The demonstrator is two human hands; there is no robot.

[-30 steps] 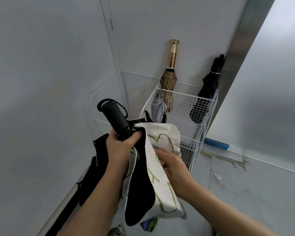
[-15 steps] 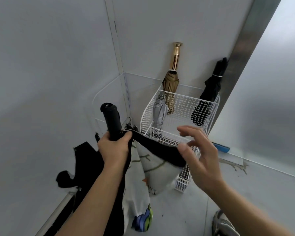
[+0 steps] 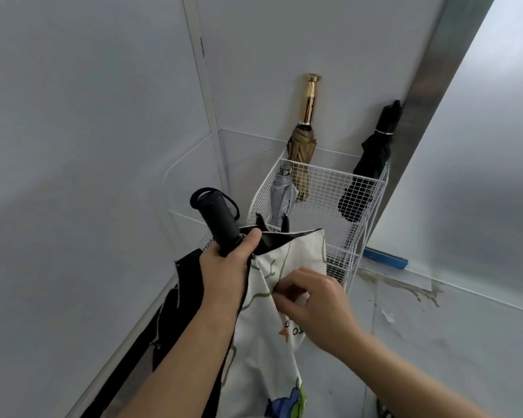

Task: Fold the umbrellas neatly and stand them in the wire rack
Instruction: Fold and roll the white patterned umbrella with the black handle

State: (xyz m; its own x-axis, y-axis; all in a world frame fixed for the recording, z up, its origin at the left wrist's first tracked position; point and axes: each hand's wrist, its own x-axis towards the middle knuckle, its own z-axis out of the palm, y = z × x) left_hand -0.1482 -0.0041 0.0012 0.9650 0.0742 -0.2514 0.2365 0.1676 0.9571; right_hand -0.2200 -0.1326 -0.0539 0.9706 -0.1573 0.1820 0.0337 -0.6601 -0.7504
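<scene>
My left hand [image 3: 224, 267] grips a folding umbrella just below its black handle [image 3: 216, 220], handle end up. Its canopy [image 3: 266, 342] hangs down, white with green drawings outside and black inside. My right hand [image 3: 311, 303] pinches a fold of the white cloth a little below the handle. Behind stands the white wire rack [image 3: 329, 182] in the corner. In it lean a tan umbrella with a gold handle [image 3: 304, 140], a grey umbrella [image 3: 281, 194] and a black umbrella [image 3: 372, 164].
Grey walls close in on the left and behind the rack. A metal strip [image 3: 444, 55] runs up the right wall. A blue bar [image 3: 385, 258] lies on the floor right of the rack. The pale floor [image 3: 435, 342] is stained.
My right hand has dropped from its raised, open pose near the rack onto the white cloth and pinched it. The canopy's white side is turned toward me again.
</scene>
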